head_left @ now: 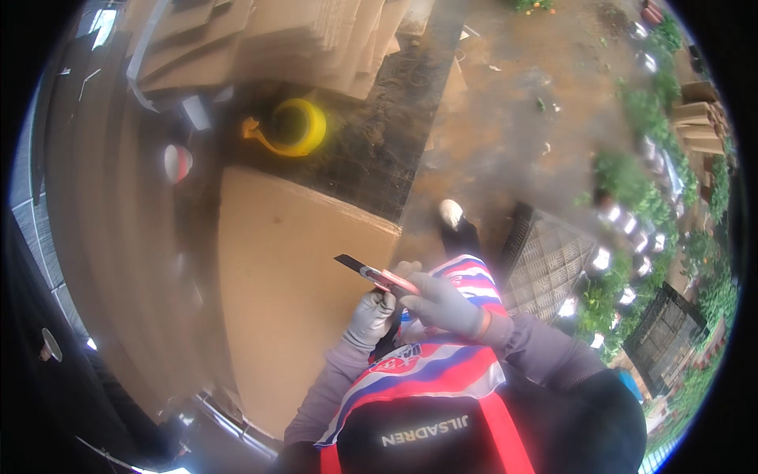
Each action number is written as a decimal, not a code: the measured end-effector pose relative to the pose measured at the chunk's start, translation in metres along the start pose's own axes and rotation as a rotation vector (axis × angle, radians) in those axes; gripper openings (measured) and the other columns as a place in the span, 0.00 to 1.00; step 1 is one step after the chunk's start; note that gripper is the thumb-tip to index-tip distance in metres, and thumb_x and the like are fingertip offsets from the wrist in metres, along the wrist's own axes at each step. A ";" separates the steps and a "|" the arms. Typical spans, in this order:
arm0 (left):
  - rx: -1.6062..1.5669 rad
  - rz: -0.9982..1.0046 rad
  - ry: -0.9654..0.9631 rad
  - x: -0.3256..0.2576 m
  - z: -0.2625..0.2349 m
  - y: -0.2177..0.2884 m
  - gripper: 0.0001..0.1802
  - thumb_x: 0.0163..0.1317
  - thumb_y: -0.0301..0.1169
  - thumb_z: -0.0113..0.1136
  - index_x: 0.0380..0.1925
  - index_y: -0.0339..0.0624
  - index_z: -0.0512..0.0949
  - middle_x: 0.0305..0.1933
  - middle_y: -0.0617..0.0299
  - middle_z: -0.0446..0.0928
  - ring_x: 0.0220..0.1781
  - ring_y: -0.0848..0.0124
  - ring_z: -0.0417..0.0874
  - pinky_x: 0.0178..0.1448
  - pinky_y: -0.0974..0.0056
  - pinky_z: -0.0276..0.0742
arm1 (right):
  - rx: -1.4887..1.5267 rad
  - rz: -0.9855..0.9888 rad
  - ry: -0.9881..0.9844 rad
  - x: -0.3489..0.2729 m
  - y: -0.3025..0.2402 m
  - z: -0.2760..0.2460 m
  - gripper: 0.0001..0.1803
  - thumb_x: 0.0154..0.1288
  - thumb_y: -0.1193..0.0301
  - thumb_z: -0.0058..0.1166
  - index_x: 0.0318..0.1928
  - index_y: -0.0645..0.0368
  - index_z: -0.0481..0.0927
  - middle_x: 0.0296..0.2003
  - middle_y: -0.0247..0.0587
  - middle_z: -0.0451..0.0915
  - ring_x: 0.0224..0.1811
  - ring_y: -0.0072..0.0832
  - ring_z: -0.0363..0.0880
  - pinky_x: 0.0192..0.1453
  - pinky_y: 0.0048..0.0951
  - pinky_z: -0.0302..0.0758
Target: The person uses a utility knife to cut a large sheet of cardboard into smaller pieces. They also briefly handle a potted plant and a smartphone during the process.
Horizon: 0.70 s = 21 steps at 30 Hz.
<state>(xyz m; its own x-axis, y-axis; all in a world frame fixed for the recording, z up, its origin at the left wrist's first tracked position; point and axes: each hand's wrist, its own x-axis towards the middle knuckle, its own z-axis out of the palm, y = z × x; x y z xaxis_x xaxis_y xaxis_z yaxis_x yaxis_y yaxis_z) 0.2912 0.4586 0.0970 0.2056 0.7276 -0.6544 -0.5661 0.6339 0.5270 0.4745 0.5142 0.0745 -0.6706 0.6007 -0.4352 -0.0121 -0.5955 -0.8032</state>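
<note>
A utility knife (369, 273) with a long dark blade and a red and black body is held in front of me, its blade pointing up and to the left. My right hand (450, 306), in a light grey glove, is closed around the body of the knife. From the other side my left hand (369, 319), gloved alike, has its fingers closed against the knife's body. Below the blade lies a large flat cardboard sheet (292, 276).
Cardboard sheets (308, 39) are stacked at the far side. A yellow tape roll (309, 128) and a white and red roll (178, 164) sit beyond the near cardboard. On my right stands a lattice crate (549, 257), with leafy plants (632, 189) farther right.
</note>
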 end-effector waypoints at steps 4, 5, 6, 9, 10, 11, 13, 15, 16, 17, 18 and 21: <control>0.119 0.057 0.097 0.014 -0.011 -0.012 0.15 0.69 0.29 0.58 0.54 0.36 0.76 0.46 0.73 0.77 0.44 0.84 0.75 0.51 0.77 0.71 | 0.159 0.276 -0.065 0.018 -0.006 -0.030 0.19 0.66 0.65 0.59 0.55 0.59 0.78 0.38 0.35 0.80 0.37 0.21 0.77 0.41 0.28 0.76; 0.094 0.027 0.166 0.014 -0.018 -0.012 0.15 0.69 0.29 0.58 0.54 0.36 0.76 0.45 0.71 0.78 0.44 0.83 0.75 0.51 0.76 0.71 | 0.038 0.150 -0.029 0.026 -0.005 -0.037 0.20 0.66 0.65 0.59 0.55 0.60 0.78 0.38 0.36 0.80 0.38 0.21 0.77 0.41 0.29 0.77; 0.062 -0.016 0.208 0.015 -0.021 -0.013 0.16 0.69 0.29 0.58 0.54 0.35 0.76 0.45 0.70 0.78 0.44 0.83 0.76 0.51 0.76 0.71 | -0.121 0.161 0.011 0.036 -0.007 -0.045 0.20 0.66 0.65 0.60 0.55 0.60 0.78 0.38 0.38 0.81 0.38 0.21 0.78 0.41 0.29 0.77; 0.367 -0.082 0.095 0.006 -0.031 -0.012 0.21 0.70 0.32 0.57 0.59 0.33 0.74 0.53 0.61 0.80 0.51 0.78 0.79 0.59 0.72 0.72 | -0.282 0.024 0.137 0.061 -0.015 -0.073 0.17 0.63 0.67 0.62 0.48 0.63 0.78 0.32 0.39 0.79 0.34 0.23 0.77 0.38 0.28 0.74; 0.422 -0.134 0.151 0.001 -0.032 -0.012 0.20 0.71 0.33 0.56 0.58 0.33 0.75 0.53 0.60 0.80 0.52 0.76 0.79 0.60 0.70 0.72 | -0.327 -0.010 0.148 0.067 -0.020 -0.081 0.15 0.63 0.70 0.61 0.47 0.64 0.77 0.30 0.37 0.77 0.33 0.19 0.74 0.37 0.26 0.73; 0.323 -0.262 0.268 -0.005 -0.031 -0.014 0.20 0.71 0.34 0.55 0.57 0.33 0.76 0.53 0.59 0.81 0.54 0.73 0.80 0.61 0.68 0.72 | -0.608 -0.082 0.189 0.078 -0.023 -0.083 0.12 0.62 0.70 0.61 0.43 0.62 0.77 0.26 0.36 0.76 0.31 0.20 0.73 0.35 0.27 0.73; 0.285 -0.255 0.239 -0.013 -0.033 -0.014 0.20 0.72 0.35 0.55 0.57 0.32 0.76 0.53 0.57 0.81 0.54 0.72 0.80 0.61 0.67 0.73 | -0.551 -0.066 0.108 0.093 -0.030 -0.080 0.13 0.62 0.66 0.60 0.40 0.62 0.75 0.30 0.49 0.77 0.33 0.39 0.76 0.37 0.38 0.73; 0.113 -0.299 0.294 -0.019 -0.034 -0.013 0.18 0.72 0.34 0.54 0.54 0.31 0.77 0.52 0.55 0.82 0.54 0.71 0.81 0.60 0.67 0.73 | -0.449 0.023 0.008 0.107 -0.036 -0.065 0.14 0.62 0.64 0.59 0.39 0.61 0.74 0.31 0.55 0.77 0.34 0.51 0.78 0.39 0.45 0.73; 0.149 -0.230 0.285 -0.020 -0.036 -0.012 0.18 0.72 0.33 0.54 0.54 0.31 0.77 0.52 0.55 0.82 0.53 0.71 0.81 0.60 0.67 0.73 | -0.490 -0.022 -0.013 0.117 -0.036 -0.050 0.14 0.62 0.64 0.59 0.39 0.60 0.73 0.32 0.56 0.77 0.35 0.54 0.77 0.39 0.46 0.73; 0.195 -0.213 0.310 -0.023 -0.036 -0.012 0.17 0.72 0.32 0.54 0.54 0.31 0.77 0.51 0.55 0.82 0.53 0.71 0.81 0.60 0.67 0.74 | -0.506 -0.118 -0.066 0.121 -0.038 -0.037 0.14 0.62 0.64 0.58 0.40 0.60 0.73 0.32 0.57 0.77 0.36 0.55 0.77 0.39 0.47 0.73; 0.250 -0.194 0.344 -0.025 -0.037 -0.011 0.17 0.72 0.32 0.54 0.53 0.30 0.77 0.51 0.55 0.82 0.53 0.71 0.81 0.59 0.67 0.74 | -0.568 -0.090 -0.120 0.128 -0.039 -0.022 0.14 0.63 0.64 0.58 0.41 0.59 0.72 0.32 0.57 0.77 0.36 0.56 0.77 0.39 0.47 0.72; 0.115 -0.065 0.390 -0.035 -0.039 -0.017 0.15 0.72 0.29 0.54 0.53 0.33 0.78 0.48 0.58 0.82 0.51 0.72 0.81 0.58 0.66 0.75 | -0.406 0.067 -0.326 0.137 -0.043 0.025 0.16 0.67 0.62 0.55 0.50 0.58 0.75 0.29 0.49 0.78 0.30 0.44 0.78 0.35 0.39 0.73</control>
<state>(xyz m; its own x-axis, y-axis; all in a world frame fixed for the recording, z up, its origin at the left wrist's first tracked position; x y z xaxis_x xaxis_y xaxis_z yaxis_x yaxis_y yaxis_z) 0.2623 0.4124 0.0892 -0.0922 0.5455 -0.8330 -0.4641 0.7166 0.5206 0.3645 0.6086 0.0598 -0.8568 0.3331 -0.3936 0.2835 -0.3335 -0.8991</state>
